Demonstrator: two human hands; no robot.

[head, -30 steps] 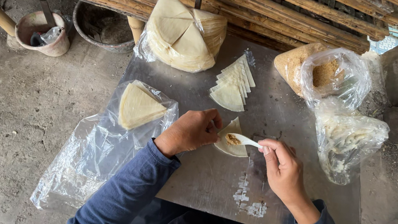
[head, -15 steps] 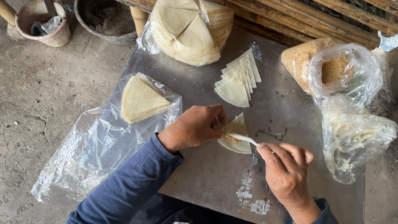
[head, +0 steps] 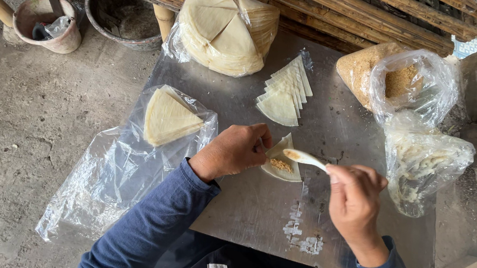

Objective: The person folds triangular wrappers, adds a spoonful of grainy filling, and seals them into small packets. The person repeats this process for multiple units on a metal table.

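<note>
Pinching one edge of a triangular wrapper (head: 281, 160) between closed fingers, the left hand (head: 236, 149) steadies it on the metal table (head: 253, 208). The right hand (head: 354, 200) grips a white spoon (head: 305, 157) with curled fingers, its bowl over the crumb filling (head: 281, 164) on the wrapper. A fanned wrapper row (head: 286, 91) lies just beyond.

L hand (head: 236, 151) curled, fingers down; R hand (head: 355, 198) in pinch grip.

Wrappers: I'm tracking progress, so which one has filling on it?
The single wrapper under the left hand, with crumbs; the fanned row is bare.
</note>
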